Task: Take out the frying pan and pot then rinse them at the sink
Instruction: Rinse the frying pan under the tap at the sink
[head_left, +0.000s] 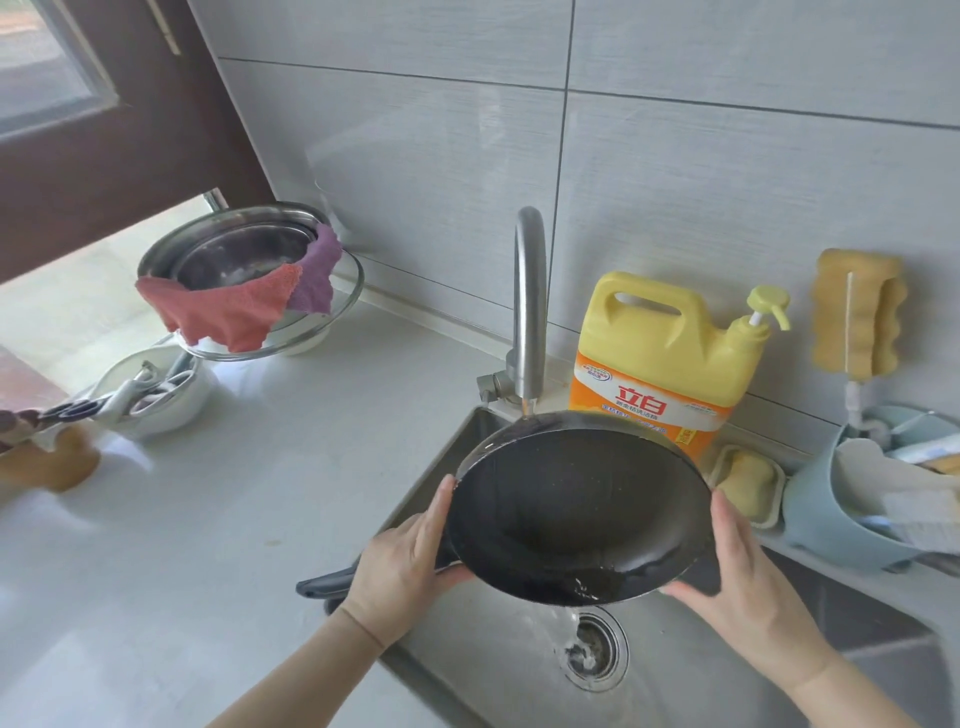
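Both forearms enter from the bottom of the frame and meet at the black frying pan (576, 509), held tilted over the steel sink (498, 670) in the lower centre, its inside facing the camera. At the pan's left rim the left hand (402, 566) holds on, fingers straight and together along the edge, thumb underneath; the pan's dark handle (324, 584) sticks out to the left behind that hand. On the right rim the right hand (737, 577) is pressed flat, fingers straight and close together, thumb under the lower edge. Water spills from the pan's low edge toward the drain (595, 652). Just behind the pan rises the curved faucet (530, 306), its spout over the pan's far rim, and right of it stands a yellow detergent jug (670, 353). Farther, at the left of the frame, a steel pot (234, 254) sits on the white counter (234, 493) with a pink cloth (223, 312) and a purple cloth (317, 270) draped over its rim
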